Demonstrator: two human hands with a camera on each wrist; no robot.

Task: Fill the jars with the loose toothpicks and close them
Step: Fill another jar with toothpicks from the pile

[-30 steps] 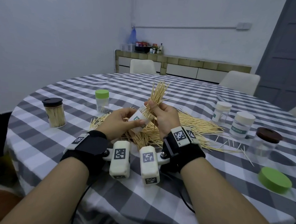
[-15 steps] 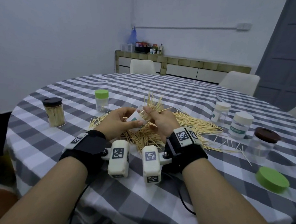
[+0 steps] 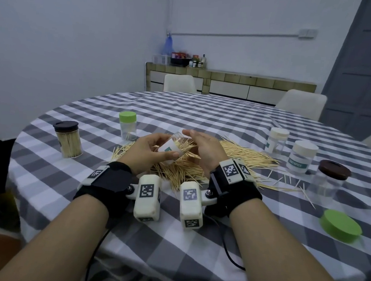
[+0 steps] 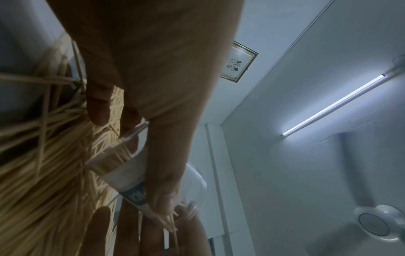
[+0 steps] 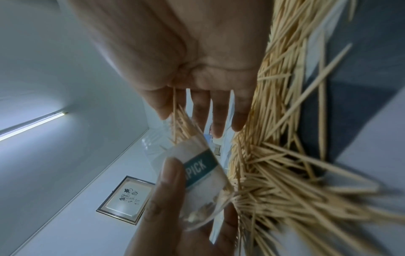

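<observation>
My left hand point(image 3: 156, 145) grips a small clear jar point(image 3: 170, 149) with a white and teal label, tilted with its mouth up and to the right. Toothpicks fill it and their tips poke out of the mouth point(image 5: 181, 124). My right hand point(image 3: 198, 141) is beside the mouth with fingers point(image 5: 215, 112) straight and nothing held. In the left wrist view the thumb point(image 4: 166, 181) lies along the jar point(image 4: 127, 173). A big heap of loose toothpicks point(image 3: 240, 154) lies on the checked tablecloth under both hands.
On the left stand a black-lidded jar point(image 3: 68, 139) full of toothpicks and a green-lidded jar point(image 3: 128, 126). Right: two white-lidded jars point(image 3: 275, 141) point(image 3: 302, 156), a brown-lidded jar point(image 3: 329, 184) and a loose green lid point(image 3: 340, 225). Stray toothpicks point(image 3: 286, 181) lie near them.
My right hand held a bundle of toothpicks sticking up above the jar. The bundle has gone down into the jar and the hand has let go and opened flat.
</observation>
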